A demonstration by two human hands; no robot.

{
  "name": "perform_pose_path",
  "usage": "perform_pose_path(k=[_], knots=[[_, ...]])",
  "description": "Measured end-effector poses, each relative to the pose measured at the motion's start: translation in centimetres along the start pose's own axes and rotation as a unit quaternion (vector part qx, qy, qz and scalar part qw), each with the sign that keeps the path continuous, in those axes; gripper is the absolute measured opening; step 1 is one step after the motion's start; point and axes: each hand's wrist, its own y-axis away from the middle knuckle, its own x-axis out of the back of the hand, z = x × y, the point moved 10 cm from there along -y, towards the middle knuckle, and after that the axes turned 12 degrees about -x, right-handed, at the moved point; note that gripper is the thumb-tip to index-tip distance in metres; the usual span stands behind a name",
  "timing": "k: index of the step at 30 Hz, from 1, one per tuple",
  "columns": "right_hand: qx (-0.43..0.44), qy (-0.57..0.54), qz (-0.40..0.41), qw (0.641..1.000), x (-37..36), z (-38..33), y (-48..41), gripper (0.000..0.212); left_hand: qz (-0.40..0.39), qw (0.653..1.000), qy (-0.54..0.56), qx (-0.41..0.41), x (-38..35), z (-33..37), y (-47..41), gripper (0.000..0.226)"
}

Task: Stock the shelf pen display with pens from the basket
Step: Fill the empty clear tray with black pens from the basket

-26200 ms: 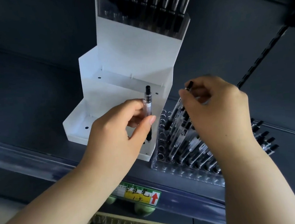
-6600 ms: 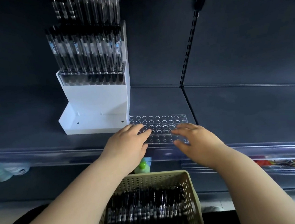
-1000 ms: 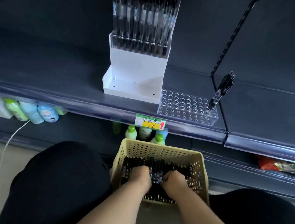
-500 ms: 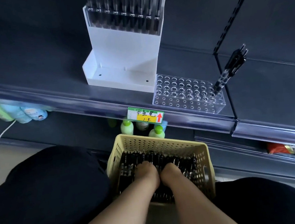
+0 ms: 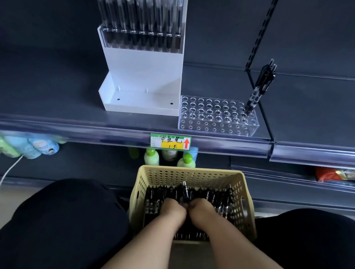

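Note:
A yellow perforated basket (image 5: pixel 188 174) sits between my knees, filled with black pens (image 5: pixel 154 202). Both hands are down in it, knuckles together. My left hand (image 5: pixel 173 209) and my right hand (image 5: pixel 202 209) curl their fingers round a bunch of pens, and one pen end (image 5: pixel 185 190) sticks up just beyond them. The fingertips are buried in the pile. On the shelf above stands a clear pen rack (image 5: pixel 213 118) with many empty holes and a few pens (image 5: pixel 259 86) leaning at its right end. Left of it is a white tiered display (image 5: pixel 145 77) with a row of pens (image 5: pixel 140 15) on top.
A yellow and green price label (image 5: pixel 170 141) hangs on the shelf's clear front rail. Green and blue bottles (image 5: pixel 151 157) stand on the lower shelf behind the basket, more bottles (image 5: pixel 23 145) at the left. A slotted upright (image 5: pixel 263 21) runs up the back panel. My dark-clothed knees flank the basket.
My two hands have closed together in the middle of the basket, and a pen end now rises in front of them. The view has tilted slightly.

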Motion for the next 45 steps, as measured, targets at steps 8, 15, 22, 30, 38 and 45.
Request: perform_pose_path(k=[8,15,22,30,38,45], knots=[[0.063,-0.090,0.126,0.986,4.7,-0.7,4.6,0.029,0.059,0.995,0.007,-0.085,2.9,1.7,1.9,0.026],[0.168,-0.157,0.238,0.944,11.0,-2.6,11.3,0.011,0.096,0.950,0.161,-0.247,6.5,8.6,7.3,0.019],[0.283,-0.310,0.361,0.833,23.2,-2.3,19.9,0.014,0.155,0.879,0.186,-0.411,13.6,18.0,13.5,0.011],[0.270,-0.215,0.445,0.827,35.8,-3.7,21.1,0.013,0.141,0.807,0.188,-0.543,17.9,30.5,15.1,0.019],[0.233,-0.108,0.430,0.865,36.0,-4.8,16.3,0.020,0.131,0.784,0.269,-0.544,16.0,30.6,10.9,0.012],[0.217,-0.071,0.436,0.871,35.4,-5.6,15.7,0.017,0.028,0.871,0.256,-0.418,14.2,26.0,-8.5,0.023]])
